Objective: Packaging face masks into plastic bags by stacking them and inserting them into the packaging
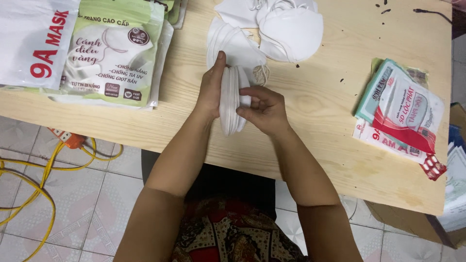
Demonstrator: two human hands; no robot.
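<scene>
A stack of folded white face masks (231,102) stands on edge above the wooden table (330,92). My left hand (211,90) presses flat against the stack's left side, thumb up along its top. My right hand (262,109) pinches the stack from the right with its fingers curled around the edges. More loose white masks (286,29) lie in a pile just beyond the hands, with a thin ear loop cord (261,73) coiled next to the stack.
Printed mask bags in white and green (111,53) lie at the table's left. A pile of red, white and green packets (403,111) sits at the right, with a red pill strip (433,167). Yellow cable (43,179) and an orange power strip (68,138) are on the tiled floor.
</scene>
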